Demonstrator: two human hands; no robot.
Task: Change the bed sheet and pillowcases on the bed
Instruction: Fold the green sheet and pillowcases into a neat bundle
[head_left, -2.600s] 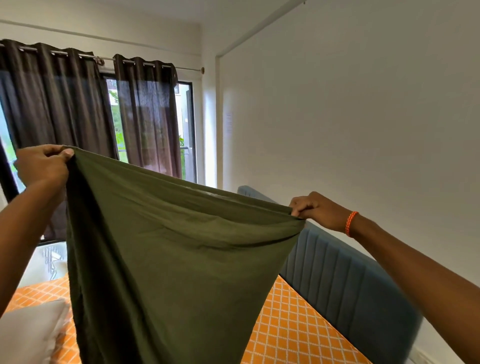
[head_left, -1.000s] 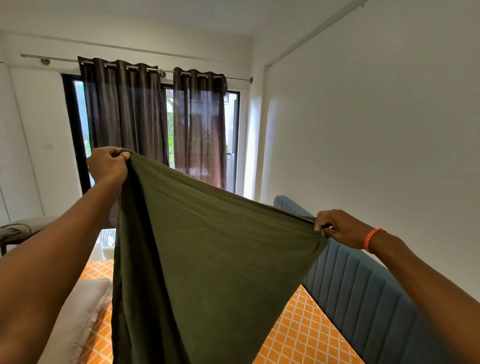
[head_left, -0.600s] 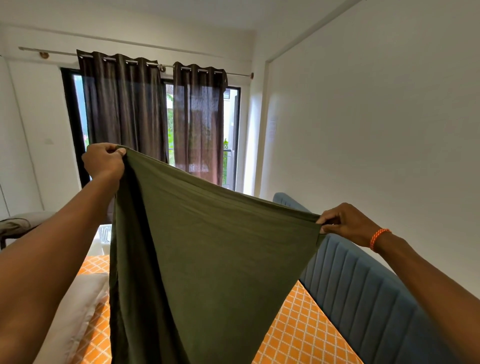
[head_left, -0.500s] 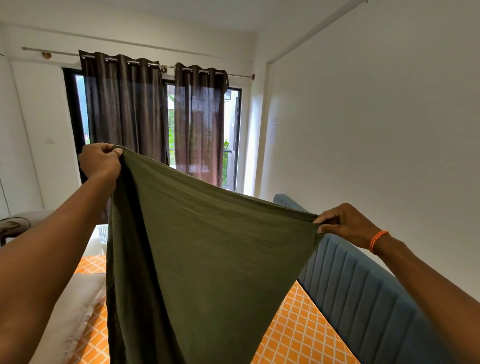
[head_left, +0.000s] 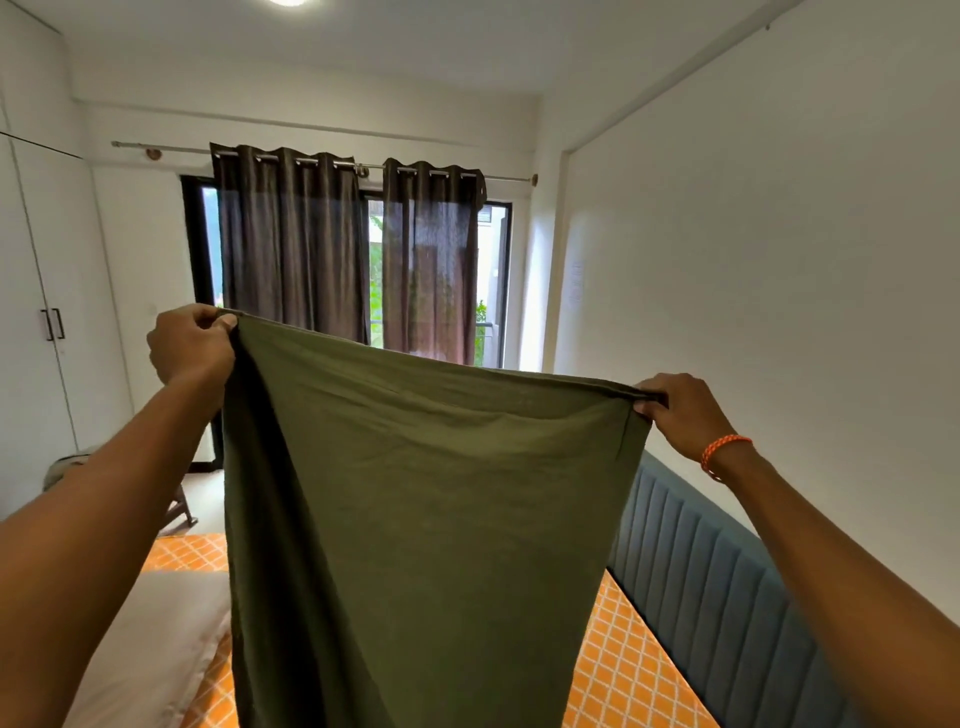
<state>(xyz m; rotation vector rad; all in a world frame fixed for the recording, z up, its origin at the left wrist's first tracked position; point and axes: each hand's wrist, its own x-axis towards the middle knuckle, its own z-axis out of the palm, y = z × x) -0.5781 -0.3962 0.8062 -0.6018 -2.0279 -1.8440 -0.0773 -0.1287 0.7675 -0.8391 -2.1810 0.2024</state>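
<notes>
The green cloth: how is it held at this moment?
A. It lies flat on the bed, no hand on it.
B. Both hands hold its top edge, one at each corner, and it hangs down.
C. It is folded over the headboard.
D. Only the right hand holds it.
B: the left hand and the right hand each pinch a top corner of the green cloth, which hangs down above the orange patterned bed.

No text can be read; the paper on the wall is too small.
</notes>
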